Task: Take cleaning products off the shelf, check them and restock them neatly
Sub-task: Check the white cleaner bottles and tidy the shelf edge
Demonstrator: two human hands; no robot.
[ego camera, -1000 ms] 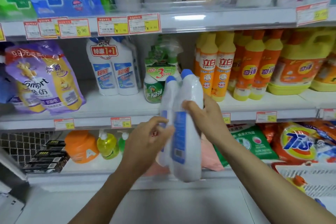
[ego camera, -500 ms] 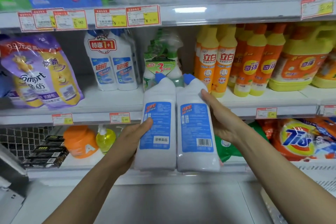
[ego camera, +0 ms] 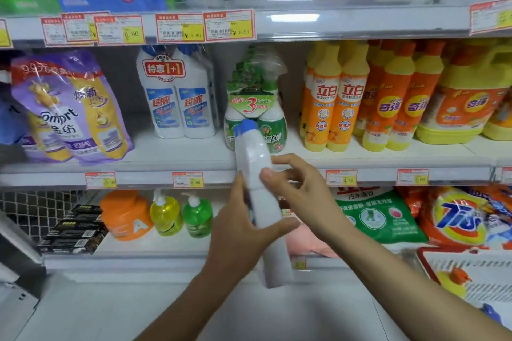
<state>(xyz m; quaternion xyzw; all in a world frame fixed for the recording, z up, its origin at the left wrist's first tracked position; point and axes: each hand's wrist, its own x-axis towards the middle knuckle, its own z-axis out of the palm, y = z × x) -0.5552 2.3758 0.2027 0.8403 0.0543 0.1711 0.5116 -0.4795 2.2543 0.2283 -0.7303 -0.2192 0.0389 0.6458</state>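
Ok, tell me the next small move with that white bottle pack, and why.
Probably twist the bottle pack so its label faces forward. It sits edge-on between both hands, the left hand gripping its middle, the right hand pinching higher up, so only a sliver of blue label shows. The matching pack on the shelf faces label-out.

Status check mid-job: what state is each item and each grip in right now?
Held twin pack: off the shelf, capped, edge-on, top leaning left.
Left grip: holds the pack's lower half.
Right grip: pinches the pack's upper half.
Shelved twin pack: upright on the middle shelf.
Green spray pack: upright, wrapped, partly hidden.
Orange dish-soap bottles: upright, capped.
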